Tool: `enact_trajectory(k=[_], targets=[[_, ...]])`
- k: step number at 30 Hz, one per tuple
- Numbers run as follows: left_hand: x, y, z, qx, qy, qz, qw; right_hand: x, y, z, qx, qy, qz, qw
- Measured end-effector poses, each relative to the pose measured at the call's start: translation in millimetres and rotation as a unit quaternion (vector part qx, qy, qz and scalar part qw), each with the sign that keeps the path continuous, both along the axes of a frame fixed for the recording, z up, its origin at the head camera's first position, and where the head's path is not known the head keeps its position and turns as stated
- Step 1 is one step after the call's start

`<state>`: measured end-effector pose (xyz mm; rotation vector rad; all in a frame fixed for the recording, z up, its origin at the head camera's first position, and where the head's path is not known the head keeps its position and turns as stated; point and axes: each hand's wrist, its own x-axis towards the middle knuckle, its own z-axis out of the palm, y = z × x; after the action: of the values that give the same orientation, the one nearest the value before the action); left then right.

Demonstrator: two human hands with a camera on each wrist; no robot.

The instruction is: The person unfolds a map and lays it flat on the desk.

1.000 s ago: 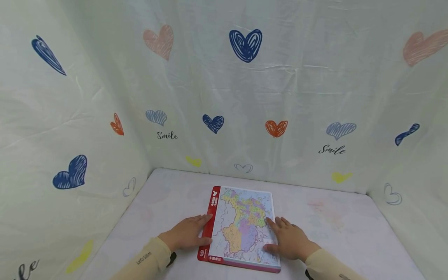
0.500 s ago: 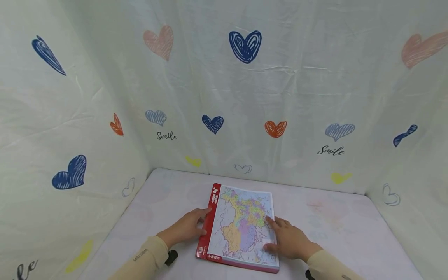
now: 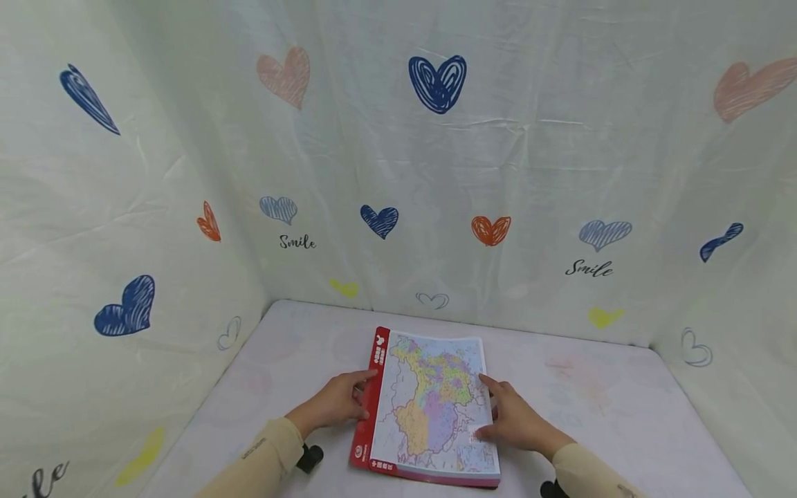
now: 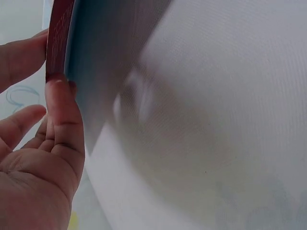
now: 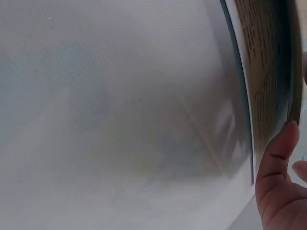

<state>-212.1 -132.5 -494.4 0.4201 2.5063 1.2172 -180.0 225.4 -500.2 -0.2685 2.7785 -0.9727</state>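
A map booklet [image 3: 429, 408] with a colourful printed map and a red band down its left side lies on the table in the head view. My left hand [image 3: 334, 401] pinches the red edge, its thumb at the rim; the left wrist view shows the thumb [image 4: 63, 103] against the booklet's reddish side. On the opposite edge, my right hand [image 3: 519, 418] holds the booklet between thumb and fingers. In the right wrist view the right thumb [image 5: 284, 141] is at an outer layer, and a page of text [image 5: 261, 72] shows beside it.
A white tabletop [image 3: 598, 415] extends around the booklet. White cloth [image 3: 398, 159] with printed hearts and "Smile" lettering rises behind and at both sides. Dark wrist devices [image 3: 309, 458] sit below the cream sleeves [image 3: 264, 456].
My left hand has drawn back from lying over the red band to pinching its edge. My right fingers have moved from the map's surface to its edge. The booklet has shifted slightly.
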Motion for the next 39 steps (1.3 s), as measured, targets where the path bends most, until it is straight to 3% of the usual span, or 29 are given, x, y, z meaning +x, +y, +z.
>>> enact_trajectory(k=[5,20,39], targets=[[-1.7,-1.4,1.8,0.004,-0.011,-0.012,0.9999,-2.9,3.5,0.9,-0.036,-0.035,0.001,0.9987],[-3.6,-5.3,2.3,0.03,-0.042,-0.033,0.9981,-6.2,3.7,-0.3,-0.071,-0.056,0.026,0.9955],[-3.1,-8.9,2.7,0.022,-0.021,-0.041,0.9987,-3.4,2.1,2.1,-0.036,-0.037,0.003,0.9987]])
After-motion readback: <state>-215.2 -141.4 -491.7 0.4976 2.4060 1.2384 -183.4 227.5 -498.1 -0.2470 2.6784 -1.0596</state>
